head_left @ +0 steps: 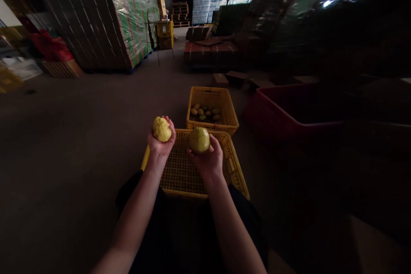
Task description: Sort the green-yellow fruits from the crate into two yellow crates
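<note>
My left hand (162, 147) is raised palm up with its fingers curled round a lumpy pale yellow fruit (161, 129) with dark specks. In my right hand (210, 160) I grip a larger, smoother green-yellow fruit (199, 140). Both hands are above a yellow plastic crate (180, 175) with a slotted floor, between my legs; no fruit shows in its visible part. Just beyond it stands a second yellow crate (229, 111), with several yellow and green oval fruits (205, 112) lying on its bottom.
A large red bin (272, 113) stands on the right. Tall wrapped stacks (128, 17) rise at the left, and flat cardboard pieces (236, 78) lie on the floor ahead. Farther back are a yellow box (165, 30) and packed water bottles (201, 4). The right side is very dark.
</note>
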The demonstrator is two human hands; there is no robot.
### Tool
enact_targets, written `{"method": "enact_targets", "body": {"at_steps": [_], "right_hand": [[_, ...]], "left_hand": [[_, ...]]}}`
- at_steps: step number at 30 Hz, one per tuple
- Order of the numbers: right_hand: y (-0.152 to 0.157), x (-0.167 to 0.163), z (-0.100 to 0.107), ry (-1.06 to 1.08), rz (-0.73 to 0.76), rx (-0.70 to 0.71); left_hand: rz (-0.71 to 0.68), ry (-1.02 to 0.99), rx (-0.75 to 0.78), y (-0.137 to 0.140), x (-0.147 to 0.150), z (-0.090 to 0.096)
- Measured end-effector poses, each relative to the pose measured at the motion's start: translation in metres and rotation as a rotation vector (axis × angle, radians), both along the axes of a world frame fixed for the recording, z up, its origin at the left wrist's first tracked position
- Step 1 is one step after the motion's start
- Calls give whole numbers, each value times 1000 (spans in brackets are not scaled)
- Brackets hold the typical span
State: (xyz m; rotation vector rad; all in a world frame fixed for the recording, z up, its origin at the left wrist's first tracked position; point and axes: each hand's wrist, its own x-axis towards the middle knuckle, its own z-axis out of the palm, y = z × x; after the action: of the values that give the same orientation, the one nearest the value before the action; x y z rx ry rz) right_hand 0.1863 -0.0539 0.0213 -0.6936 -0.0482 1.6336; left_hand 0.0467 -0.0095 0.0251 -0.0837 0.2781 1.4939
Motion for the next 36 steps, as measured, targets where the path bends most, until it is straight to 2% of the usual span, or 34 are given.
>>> {"method": "enact_targets", "body": {"at_steps": [4, 11, 17, 26, 36], "right_hand": [[-2, 2, -2, 75, -24, 36], [-5, 0, 1, 174, 37, 34], [-5, 0, -2, 132, -26, 140], [-8, 5, -1, 113, 19, 210], [-9, 4, -10, 119, 88, 453]], "left_hand": [[-24, 97, 129, -6, 4, 0], [-135, 286, 208, -12, 10, 4], [-320, 589, 333, -14, 15, 4], [-286, 658, 475, -15, 18, -1], [-377, 790, 678, -17, 10, -2]]}}
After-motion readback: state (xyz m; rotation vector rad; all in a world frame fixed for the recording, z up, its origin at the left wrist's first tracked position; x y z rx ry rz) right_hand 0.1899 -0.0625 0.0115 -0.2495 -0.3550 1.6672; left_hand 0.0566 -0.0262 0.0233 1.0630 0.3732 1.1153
